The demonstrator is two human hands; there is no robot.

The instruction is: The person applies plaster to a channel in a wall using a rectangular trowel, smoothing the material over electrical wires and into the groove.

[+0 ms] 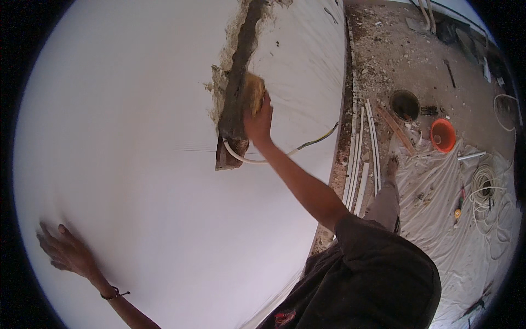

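On the white wall at the lower left, my left hand [68, 247] rests with fingers spread, a dark cord bracelet at the wrist. My right hand [258, 123] grips a rough yellow-brown block [253, 88], perhaps a sponge, against a chased channel [238, 71] with ragged plaster edges; some of its fingers are hidden. A white cable [246, 160] comes out of the channel's lower end and curves right beneath my hand and wrist, its stripped end showing coloured wires [323, 137].
Along the wall's foot lie white conduit lengths [359, 159] and rubble. My foot [392, 164] stands near a wooden plank [397, 129], a dark bucket [404, 104] and an orange bucket [442, 135]. A cable coil [485, 183] lies on plastic sheeting [422, 219].
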